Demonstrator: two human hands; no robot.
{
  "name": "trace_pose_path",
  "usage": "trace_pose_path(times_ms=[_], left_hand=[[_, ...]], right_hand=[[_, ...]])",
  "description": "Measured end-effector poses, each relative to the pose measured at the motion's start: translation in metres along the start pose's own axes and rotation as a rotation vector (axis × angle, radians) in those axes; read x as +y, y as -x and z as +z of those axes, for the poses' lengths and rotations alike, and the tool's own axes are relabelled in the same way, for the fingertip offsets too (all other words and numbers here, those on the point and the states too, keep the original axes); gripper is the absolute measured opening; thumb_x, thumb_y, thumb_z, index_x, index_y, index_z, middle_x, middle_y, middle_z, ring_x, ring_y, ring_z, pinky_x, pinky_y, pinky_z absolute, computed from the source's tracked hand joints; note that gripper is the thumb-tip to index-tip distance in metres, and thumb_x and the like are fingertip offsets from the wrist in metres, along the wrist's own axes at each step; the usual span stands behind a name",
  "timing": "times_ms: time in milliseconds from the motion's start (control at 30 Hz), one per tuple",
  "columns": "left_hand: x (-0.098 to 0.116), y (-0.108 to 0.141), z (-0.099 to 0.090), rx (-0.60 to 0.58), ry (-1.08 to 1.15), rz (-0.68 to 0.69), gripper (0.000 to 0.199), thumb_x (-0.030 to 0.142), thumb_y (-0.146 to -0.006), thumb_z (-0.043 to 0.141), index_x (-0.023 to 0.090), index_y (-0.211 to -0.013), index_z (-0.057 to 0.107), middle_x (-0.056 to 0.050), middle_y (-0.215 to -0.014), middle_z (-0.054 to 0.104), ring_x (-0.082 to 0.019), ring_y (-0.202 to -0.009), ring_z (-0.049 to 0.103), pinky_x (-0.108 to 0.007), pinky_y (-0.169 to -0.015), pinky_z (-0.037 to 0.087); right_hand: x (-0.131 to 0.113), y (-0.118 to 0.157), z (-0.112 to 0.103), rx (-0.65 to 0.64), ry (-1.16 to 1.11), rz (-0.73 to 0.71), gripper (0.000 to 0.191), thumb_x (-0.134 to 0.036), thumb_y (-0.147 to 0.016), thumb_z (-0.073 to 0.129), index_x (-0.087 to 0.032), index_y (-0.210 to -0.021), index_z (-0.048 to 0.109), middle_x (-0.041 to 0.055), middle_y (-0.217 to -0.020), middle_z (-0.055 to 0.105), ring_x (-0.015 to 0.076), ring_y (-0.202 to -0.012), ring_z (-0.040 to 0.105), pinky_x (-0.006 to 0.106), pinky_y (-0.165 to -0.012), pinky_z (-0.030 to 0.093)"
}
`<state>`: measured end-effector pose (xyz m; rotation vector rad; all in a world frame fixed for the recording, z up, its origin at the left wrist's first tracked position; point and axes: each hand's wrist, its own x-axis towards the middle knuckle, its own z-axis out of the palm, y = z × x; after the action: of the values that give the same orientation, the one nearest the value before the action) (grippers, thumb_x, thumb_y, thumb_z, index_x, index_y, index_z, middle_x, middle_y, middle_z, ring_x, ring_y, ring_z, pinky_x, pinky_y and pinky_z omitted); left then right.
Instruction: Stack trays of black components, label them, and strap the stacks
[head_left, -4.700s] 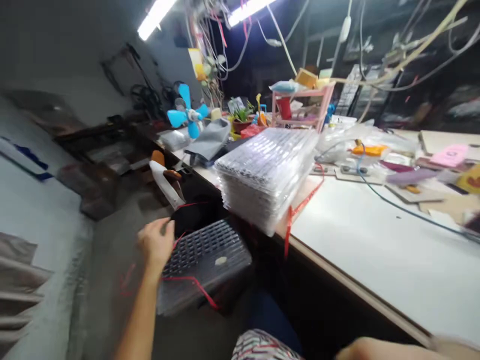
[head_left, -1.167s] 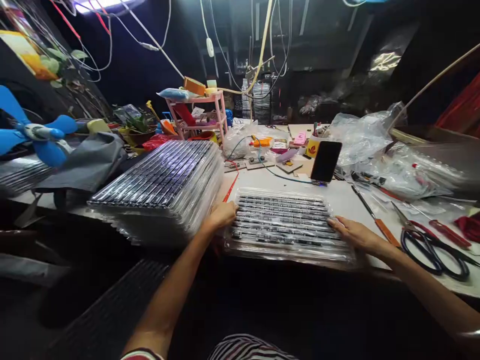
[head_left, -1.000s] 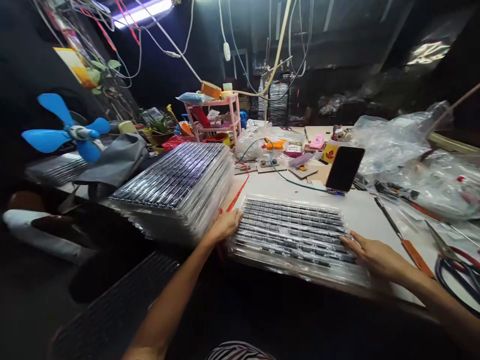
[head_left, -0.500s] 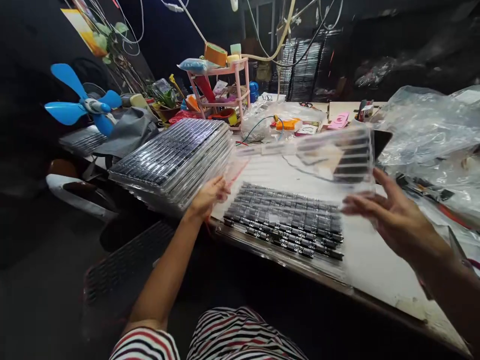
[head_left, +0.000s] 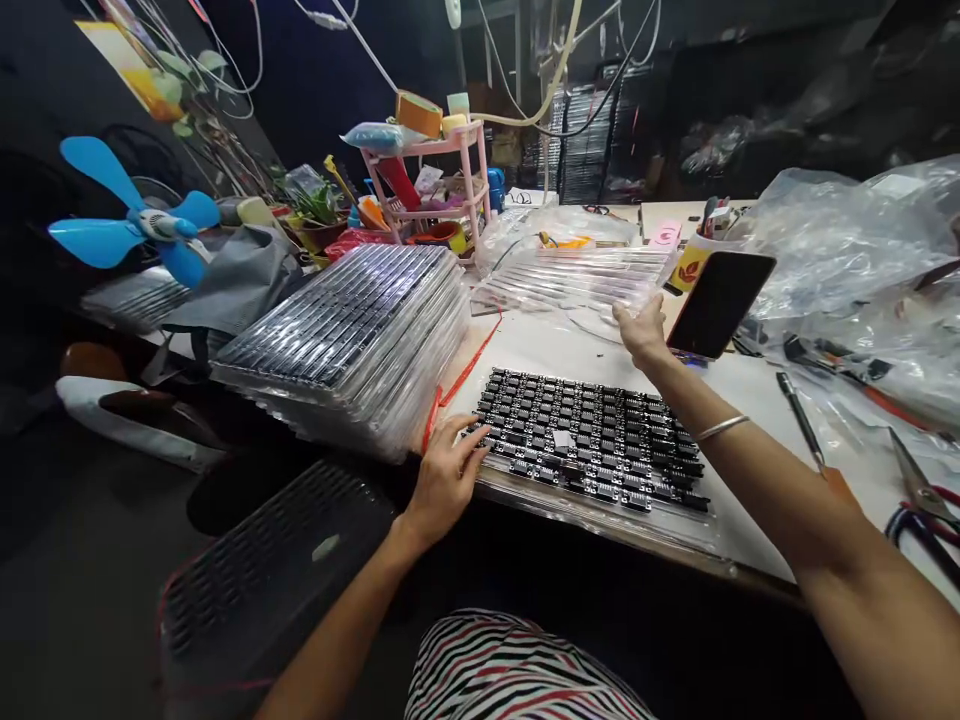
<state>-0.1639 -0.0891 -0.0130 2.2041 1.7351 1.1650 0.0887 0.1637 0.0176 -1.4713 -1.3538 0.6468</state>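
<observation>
A clear ribbed plastic tray (head_left: 577,275) lies tilted at the back of the white table. My right hand (head_left: 641,330) holds its front right edge, fingers on the plastic. Near the table's front edge, rows of small black parts (head_left: 592,425) fill another clear tray, with a small pale piece (head_left: 563,439) on top. My left hand (head_left: 448,470) is at the left end of these rows, fingers bent and apart, fingertips at the edge parts; nothing shows in its grasp. Left of the rows rises a tall stack of filled clear trays (head_left: 337,320).
A phone (head_left: 721,303) leans against a cup (head_left: 694,262) at the back right. Scissors (head_left: 919,485), a dark pen-like tool (head_left: 801,418) and plastic bags (head_left: 847,250) lie right. Pink shelf (head_left: 439,212) and blue fan (head_left: 154,222) stand back left. Red string (head_left: 476,362) lies beside the stack.
The clear tray has moved from above the black parts to the back of the table with my right hand. My left hand has come down and nearer to the left end of the rows.
</observation>
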Motion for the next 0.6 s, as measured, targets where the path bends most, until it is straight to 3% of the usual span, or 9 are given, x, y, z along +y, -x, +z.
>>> trace_pose_path(times_ms=[67,133,200,267,333,400,600], left_hand=[[-0.003,0.015,0.000,0.043,-0.052,0.005,0.028,0.018,-0.090,0.050,0.020,-0.116,0.058,-0.009,-0.115,0.057,-0.020,-0.112,0.051,-0.041,-0.099,0.042],[-0.008,0.025,0.001,0.085,-0.087,-0.029,0.029,0.018,-0.089,0.052,0.020,-0.117,0.057,-0.009,-0.115,0.056,-0.021,-0.111,0.052,-0.041,-0.097,0.043],[-0.012,0.032,0.004,0.108,-0.095,-0.063,0.030,0.018,-0.088,0.053,0.019,-0.117,0.057,-0.009,-0.115,0.055,-0.021,-0.108,0.052,-0.041,-0.095,0.044],[-0.016,0.038,0.009,0.103,-0.086,-0.066,0.030,0.018,-0.088,0.053,0.019,-0.118,0.057,-0.009,-0.114,0.054,-0.021,-0.107,0.052,-0.040,-0.095,0.044],[-0.017,0.041,0.014,0.077,-0.076,-0.035,0.031,0.017,-0.088,0.052,0.019,-0.119,0.056,-0.009,-0.113,0.054,-0.021,-0.107,0.051,-0.039,-0.095,0.044],[-0.018,0.042,0.018,0.049,-0.078,0.003,0.032,0.017,-0.089,0.051,0.019,-0.120,0.056,-0.009,-0.114,0.054,-0.021,-0.109,0.050,-0.040,-0.096,0.043],[-0.016,0.041,0.021,-0.001,-0.133,0.099,0.036,0.017,-0.088,0.053,0.020,-0.124,0.055,-0.010,-0.116,0.057,-0.026,-0.115,0.047,-0.045,-0.097,0.037]], right_hand=[[0.004,0.018,-0.016,0.041,0.162,0.012,0.078,-0.021,-0.070,0.065,-0.003,-0.136,0.028,0.0291,-0.138,0.027,0.0403,-0.128,0.029,0.061,-0.103,0.019],[0.003,0.051,-0.042,0.019,0.282,-0.038,0.067,-0.023,-0.072,0.063,-0.007,-0.132,0.038,0.0242,-0.135,0.035,0.0385,-0.124,0.034,0.058,-0.103,0.023],[-0.003,0.097,-0.065,-0.130,0.317,-0.136,0.043,-0.027,-0.079,0.059,-0.014,-0.120,0.052,0.0137,-0.111,0.056,0.0279,-0.099,0.054,0.047,-0.091,0.041],[-0.008,0.147,-0.076,-0.418,0.294,-0.338,0.029,-0.034,-0.085,0.055,-0.019,-0.109,0.058,0.0069,-0.092,0.061,0.0205,-0.078,0.057,0.037,-0.073,0.048],[-0.010,0.188,-0.074,-0.538,0.336,-0.501,0.024,-0.035,-0.086,0.056,-0.020,-0.105,0.058,0.0065,-0.093,0.061,0.0206,-0.083,0.055,0.036,-0.073,0.047],[-0.009,0.213,-0.063,-0.528,0.423,-0.572,0.017,-0.031,-0.087,0.057,-0.020,-0.100,0.058,0.0068,-0.094,0.061,0.0219,-0.087,0.053,0.039,-0.076,0.045],[-0.012,0.225,-0.044,-0.438,0.456,-0.555,0.008,-0.021,-0.088,0.055,-0.018,-0.094,0.058,0.0062,-0.089,0.061,0.0218,-0.085,0.050,0.039,-0.075,0.043]])
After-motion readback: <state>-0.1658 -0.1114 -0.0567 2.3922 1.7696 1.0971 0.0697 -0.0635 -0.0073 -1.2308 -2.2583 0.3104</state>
